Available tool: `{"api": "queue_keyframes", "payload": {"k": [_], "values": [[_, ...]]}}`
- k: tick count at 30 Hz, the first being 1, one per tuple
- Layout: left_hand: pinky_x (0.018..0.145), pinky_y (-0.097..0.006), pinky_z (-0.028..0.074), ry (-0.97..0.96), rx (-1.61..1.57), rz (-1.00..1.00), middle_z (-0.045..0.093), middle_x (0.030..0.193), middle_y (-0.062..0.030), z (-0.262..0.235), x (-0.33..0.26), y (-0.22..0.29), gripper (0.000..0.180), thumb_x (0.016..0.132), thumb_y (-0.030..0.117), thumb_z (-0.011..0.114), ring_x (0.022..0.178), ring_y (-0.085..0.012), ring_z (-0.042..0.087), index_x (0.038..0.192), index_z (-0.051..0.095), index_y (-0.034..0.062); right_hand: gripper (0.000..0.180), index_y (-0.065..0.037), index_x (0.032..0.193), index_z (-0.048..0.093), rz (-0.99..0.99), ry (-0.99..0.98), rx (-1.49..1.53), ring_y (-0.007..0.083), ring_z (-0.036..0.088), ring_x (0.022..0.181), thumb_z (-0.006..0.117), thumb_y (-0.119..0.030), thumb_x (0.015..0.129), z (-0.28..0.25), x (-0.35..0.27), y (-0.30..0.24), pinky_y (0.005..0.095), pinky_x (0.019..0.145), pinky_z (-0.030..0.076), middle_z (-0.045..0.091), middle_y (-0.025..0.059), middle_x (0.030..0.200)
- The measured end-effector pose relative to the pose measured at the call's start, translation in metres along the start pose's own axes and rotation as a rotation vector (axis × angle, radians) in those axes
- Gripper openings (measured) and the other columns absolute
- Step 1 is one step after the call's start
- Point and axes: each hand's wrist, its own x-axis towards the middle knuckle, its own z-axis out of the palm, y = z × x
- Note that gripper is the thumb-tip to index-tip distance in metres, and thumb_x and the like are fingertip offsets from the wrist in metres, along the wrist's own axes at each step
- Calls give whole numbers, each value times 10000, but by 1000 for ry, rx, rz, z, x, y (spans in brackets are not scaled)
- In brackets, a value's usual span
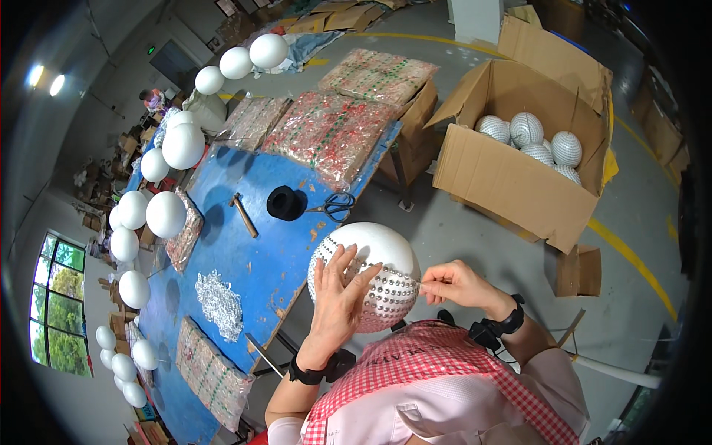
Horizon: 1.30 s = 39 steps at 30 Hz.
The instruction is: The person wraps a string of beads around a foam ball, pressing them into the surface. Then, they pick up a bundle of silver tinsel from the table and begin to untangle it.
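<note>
A large white ball (382, 245), likely foam, is in front of me at the table's edge. Rows of silver beads (393, 285) wrap round its lower part, while its top is bare white. My left hand (337, 297) grips the ball's left side, with fingers spread over the upper bead rows. At the ball's right side, the thumb and fingertips of my right hand (456, 285) are pinched together on what looks like the end of the bead string. The very tip of that string is too small to make out.
On the blue table (259, 178) lie a hammer (243, 215), scissors (334, 207), a black cylindrical object (285, 202), a pile of silver strands (219, 305) and plastic-wrapped packs (326, 133). White balls (165, 215) hang along the left. An open carton (515, 174) with silver-wound balls (526, 128) stands right.
</note>
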Motion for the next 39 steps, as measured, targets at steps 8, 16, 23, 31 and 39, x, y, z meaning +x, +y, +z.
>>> {"api": "queue_keyframes", "payload": {"k": [8,16,23,31,39], "values": [[1079,-601,215,-37,-142,-52,460,1304,-155,-9,6,7,459,827,169,686,1282,-361,403,1273,583,208,145,-24,913,618,-5,260,-65,70,576,587,619,-169,919,8,3,3,222,501,454,631,12,695],[1081,-608,227,-78,102,65,439,1334,-156,-3,1,10,451,802,154,702,1306,-363,377,1237,616,233,189,-31,939,584,-257,184,-586,96,514,520,706,-132,834,12,2,-12,268,487,393,568,26,616],[1096,-592,218,-90,82,75,449,1328,-149,0,2,10,465,791,64,673,1312,-348,378,1232,618,197,124,-13,888,600,-154,161,-386,84,534,584,662,-118,868,11,1,-3,253,535,419,607,25,666],[1105,-572,220,-59,43,43,461,1321,-147,-2,-1,5,569,716,-31,627,1305,-348,388,1246,610,176,220,24,875,646,-37,-73,-7,94,616,671,578,-173,944,1,4,-6,226,630,479,656,44,735],[1073,-547,298,9,-231,-66,462,1317,-181,-5,0,-2,489,801,102,673,1264,-393,422,1278,587,163,269,4,850,632,56,-30,54,90,625,656,535,-214,975,4,12,5,216,616,488,652,38,718]]}}
